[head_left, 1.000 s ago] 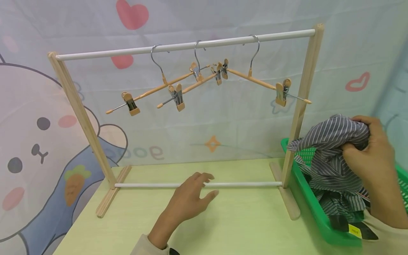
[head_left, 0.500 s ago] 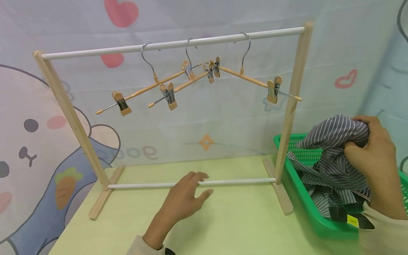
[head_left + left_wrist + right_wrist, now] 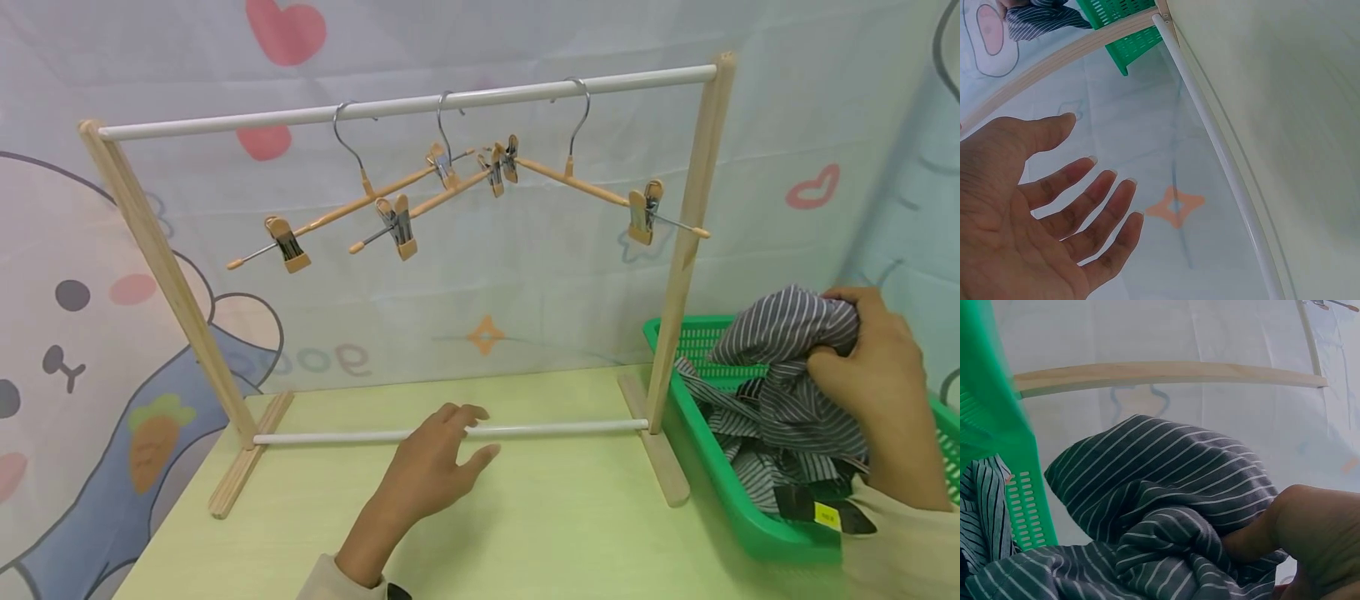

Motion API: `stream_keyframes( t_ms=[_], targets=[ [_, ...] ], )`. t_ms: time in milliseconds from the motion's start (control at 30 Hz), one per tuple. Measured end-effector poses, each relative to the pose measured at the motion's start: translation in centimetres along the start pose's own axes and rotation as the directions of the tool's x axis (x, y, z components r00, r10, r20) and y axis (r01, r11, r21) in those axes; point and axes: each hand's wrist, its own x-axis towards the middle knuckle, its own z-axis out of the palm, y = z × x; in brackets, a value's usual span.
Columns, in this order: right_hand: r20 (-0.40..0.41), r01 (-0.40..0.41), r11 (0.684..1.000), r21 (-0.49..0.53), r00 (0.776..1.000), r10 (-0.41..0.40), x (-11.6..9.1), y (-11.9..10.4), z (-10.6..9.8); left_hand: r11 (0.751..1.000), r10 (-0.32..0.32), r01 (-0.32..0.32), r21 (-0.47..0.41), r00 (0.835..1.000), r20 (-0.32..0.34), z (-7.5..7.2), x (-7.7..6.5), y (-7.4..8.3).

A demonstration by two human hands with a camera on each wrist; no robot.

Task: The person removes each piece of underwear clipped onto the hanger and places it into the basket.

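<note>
My right hand (image 3: 873, 375) grips a bunched grey cloth with white stripes (image 3: 787, 333) over the green basket (image 3: 738, 508). In the right wrist view, thumb and fingers pinch the striped cloth (image 3: 1172, 481), whose lower folds hang down toward the basket. More striped fabric (image 3: 753, 475) lies inside the basket. Fingers spread and slightly bent, my left hand (image 3: 435, 458) hovers over the table near the rack's lower white rod (image 3: 555, 430). The left wrist view shows that hand's palm (image 3: 1016, 244) holding nothing.
A wooden rack with a white top rail (image 3: 405, 106) stands on the pale table (image 3: 540, 525). Three clip hangers hang from it, among them the right one (image 3: 585, 185). The rack's right post (image 3: 686, 250) stands beside the basket. Behind is a printed curtain (image 3: 525, 283).
The view has shifted a little to the right. My right hand has lowered slightly with the striped cloth, bringing it closer to the basket. The left hand has stayed nearly still.
</note>
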Motion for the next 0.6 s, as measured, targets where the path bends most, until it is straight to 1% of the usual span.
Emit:
stream_keyframes(
  t_ms=[133,233,333,500,600],
  targets=[
    [0.046,0.008,1.0,-0.021,0.999,-0.007,0.0,0.5,0.0,1.0,-0.001,0.001,0.001,1.0,0.0,0.0,0.0,0.0],
    [0.073,0.028,0.999,-0.032,0.997,-0.025,0.1,1.0,0.0,1.0,-0.002,0.002,-0.001,1.0,0.002,0.0,0.0,0.1],
    [0.117,0.043,0.997,-0.056,0.992,-0.037,0.1,1.4,0.0,1.0,-0.001,0.001,-0.001,1.0,0.0,0.1,0.0,0.1],
    [0.219,0.061,0.99,-0.127,0.975,-0.032,0.1,2.0,0.0,1.0,-0.001,0.001,0.001,1.0,-0.007,0.1,0.0,0.1],
    [0.287,0.115,0.979,-0.169,0.956,-0.062,0.2,2.6,0.1,1.0,0.0,0.0,-0.001,1.0,-0.005,0.1,0.0,0.1]
  ],
)
